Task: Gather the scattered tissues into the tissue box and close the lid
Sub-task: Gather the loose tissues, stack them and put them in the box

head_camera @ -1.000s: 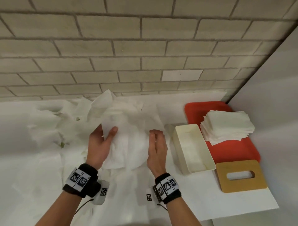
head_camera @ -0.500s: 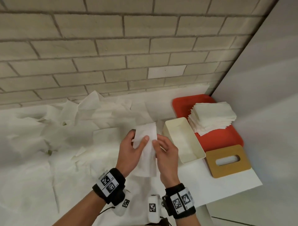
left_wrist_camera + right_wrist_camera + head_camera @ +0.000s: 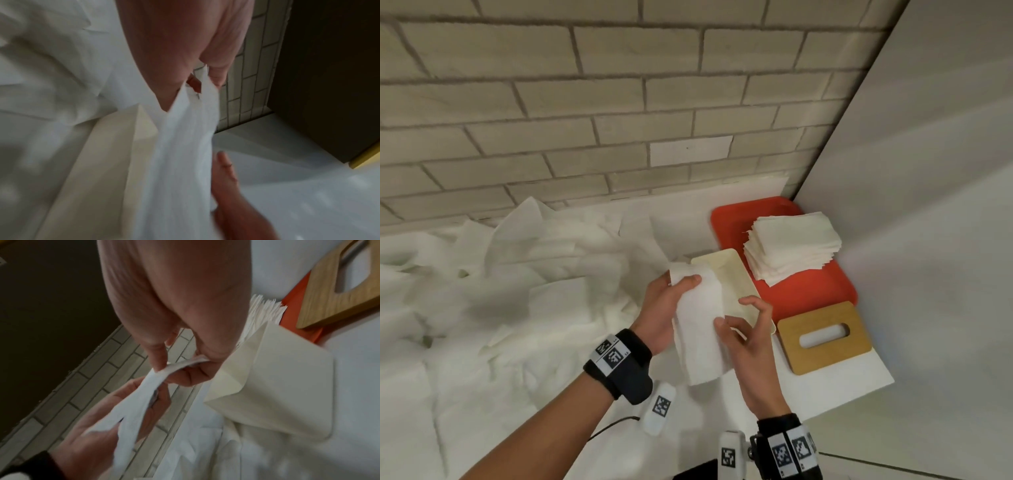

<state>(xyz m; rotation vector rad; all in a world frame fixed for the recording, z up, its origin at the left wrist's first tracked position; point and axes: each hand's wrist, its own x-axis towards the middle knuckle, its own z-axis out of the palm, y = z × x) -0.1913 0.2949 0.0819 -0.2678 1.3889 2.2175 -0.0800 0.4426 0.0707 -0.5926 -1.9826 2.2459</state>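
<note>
A folded white tissue (image 3: 700, 322) hangs as a long strip between both hands, just left of the cream tissue box (image 3: 732, 274), which stands open. My left hand (image 3: 671, 301) grips the tissue's upper end, thumb on top. My right hand (image 3: 739, 329) pinches its right edge lower down; the right wrist view shows thumb and fingers on the tissue (image 3: 156, 381) beside the box (image 3: 267, 386). In the left wrist view the tissue (image 3: 185, 146) drapes over the box (image 3: 115, 162). The wooden lid (image 3: 823, 337), with a slot, lies flat to the right of the box. Loose tissues (image 3: 517, 274) cover the left table.
A red tray (image 3: 808, 294) in the back right corner holds a stack of folded tissues (image 3: 791, 248). A brick wall runs along the back and a plain wall on the right. The table's front edge (image 3: 859, 390) lies just below the lid.
A wide open tissue held over the pile has become a narrow folded strip. Both hands have carried it rightward to the side of the box.
</note>
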